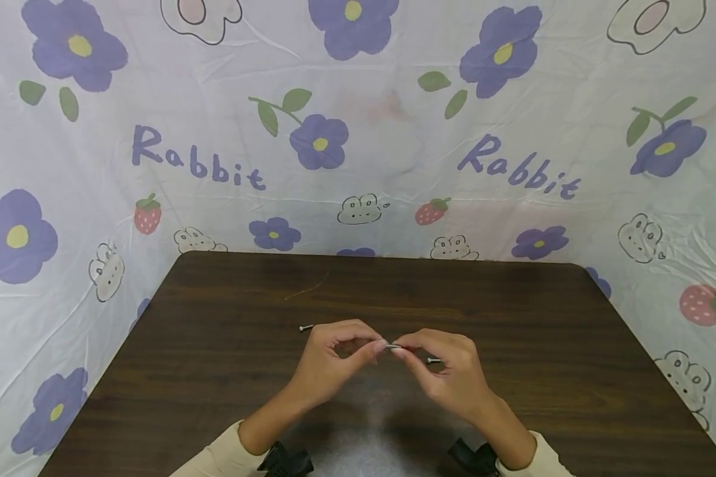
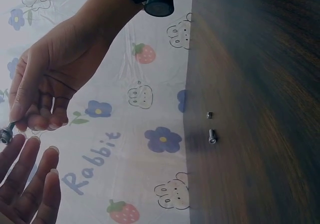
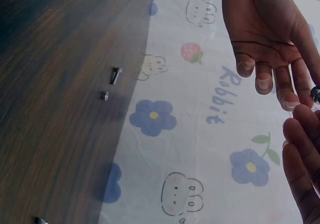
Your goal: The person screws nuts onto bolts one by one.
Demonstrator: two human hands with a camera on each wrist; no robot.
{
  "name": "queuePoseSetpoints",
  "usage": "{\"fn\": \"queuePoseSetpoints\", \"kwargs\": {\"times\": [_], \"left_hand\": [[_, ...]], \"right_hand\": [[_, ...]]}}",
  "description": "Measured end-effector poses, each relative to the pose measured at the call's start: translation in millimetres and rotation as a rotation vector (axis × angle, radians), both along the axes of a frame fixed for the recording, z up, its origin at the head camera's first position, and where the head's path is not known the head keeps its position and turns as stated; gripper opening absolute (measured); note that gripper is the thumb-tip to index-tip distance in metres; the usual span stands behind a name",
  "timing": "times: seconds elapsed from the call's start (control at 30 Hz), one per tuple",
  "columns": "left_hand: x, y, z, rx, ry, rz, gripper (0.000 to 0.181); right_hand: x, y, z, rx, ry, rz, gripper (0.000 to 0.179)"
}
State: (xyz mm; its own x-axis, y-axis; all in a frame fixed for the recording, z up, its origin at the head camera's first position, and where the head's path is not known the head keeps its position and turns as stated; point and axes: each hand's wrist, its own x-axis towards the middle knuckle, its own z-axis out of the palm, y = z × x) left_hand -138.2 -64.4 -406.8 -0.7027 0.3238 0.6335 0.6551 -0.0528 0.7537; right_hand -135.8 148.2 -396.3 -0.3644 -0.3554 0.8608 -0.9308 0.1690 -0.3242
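In the head view my left hand [image 1: 337,361] and right hand [image 1: 453,374] meet fingertip to fingertip over the table, pinching a small metal bolt [image 1: 392,346] between them. From the left wrist, the bolt [image 2: 7,134] shows a wide round part by my left fingers and a thread running up to my right thumb and fingertips. The right wrist view catches only the bolt's round part [image 3: 315,95] at the frame edge. A second bolt [image 1: 433,360] lies on the table, seen behind my right fingers. Another bolt [image 1: 305,328] lies beyond my left hand.
Close to that far bolt lies a small nut [image 2: 209,115], hidden from the head view by my left hand. The dark wood table [image 1: 227,358] ends at a hanging printed cloth [image 1: 388,165] at the back and sides.
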Motion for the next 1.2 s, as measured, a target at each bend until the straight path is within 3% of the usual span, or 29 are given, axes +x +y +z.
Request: {"fn": "queuePoseSetpoints", "kwargs": {"times": [0.13, 0.27, 0.37, 0.47, 0.6, 0.7, 0.93, 1.13, 1.2], "left_hand": [[-0.4, -0.6, -1.7, -0.014, -0.032, 0.047, 0.028], [0.3, -2.8, -1.9, 0.017, -0.069, 0.024, 0.016], [0.4, -3.6, -0.6, 0.031, -0.024, 0.006, 0.026], [0.5, -2.9, 2.3, 0.03, 0.064, 0.017, 0.038], [1.6, -1.3, 7.4, 0.05, 0.134, 0.007, 0.034], [2.4, -0.3, 8.8, 0.062, 0.14, -0.01, 0.027], [-0.4, -0.1, 1.5, 0.028, 0.044, 0.024, 0.011], [-1.3, 0.1, -1.4, -0.007, -0.03, 0.037, 0.034], [-1.0, 0.1, -1.9, -0.005, -0.062, 0.032, 0.03]], "right_hand": [[-0.2, 0, -1.2, -0.005, -0.005, 0.001, 0.017], [-0.1, 0, -2.0, -0.008, -0.004, -0.006, 0.018], [0.0, 0, -1.5, -0.006, -0.002, -0.008, 0.018], [0.4, 0, -0.7, -0.002, -0.007, -0.002, 0.018], [1.1, 0, 0.2, 0.005, -0.014, 0.007, 0.018], [1.3, 0, 0.5, 0.007, -0.015, 0.01, 0.017], [0.6, 0, 0.1, 0.003, -0.006, 0.006, 0.017], [0.0, 0, -0.7, -0.003, 0.0, -0.005, 0.018], [0.0, 0, -0.5, -0.003, 0.002, -0.011, 0.018]]}}
